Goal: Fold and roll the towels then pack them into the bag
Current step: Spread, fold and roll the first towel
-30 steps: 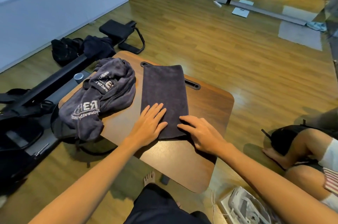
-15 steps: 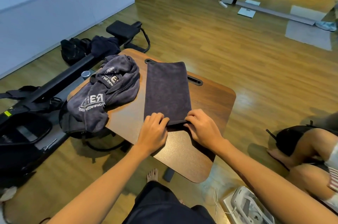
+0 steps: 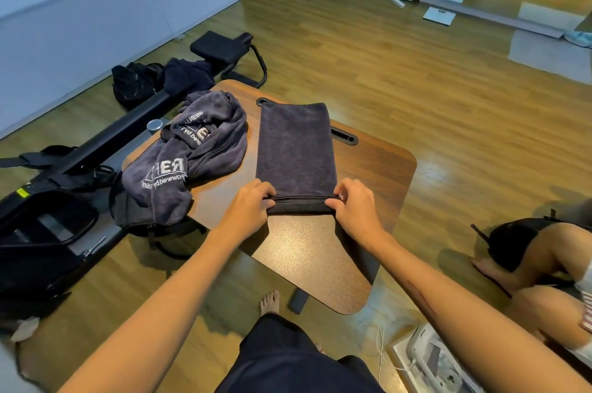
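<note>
- Where both palms were lying flat a second ago, the left hand (image 3: pixel 248 205) and right hand (image 3: pixel 352 203) are now pinching the towel (image 3: pixel 296 152), grip clamped on its near edge.
- Rolling is starting on the tabletop (image 3: pixel 307 251); packing is still ahead.

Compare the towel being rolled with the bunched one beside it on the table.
The folded towel lies flat as a neat strip; the crumpled towel sits in a heap.
The folded towel shows no print; the crumpled towel shows white lettering.
The left hand and right hand grip the folded towel's near edge, turned over; nothing touches the crumpled one.
Both are dark grey.
</note>
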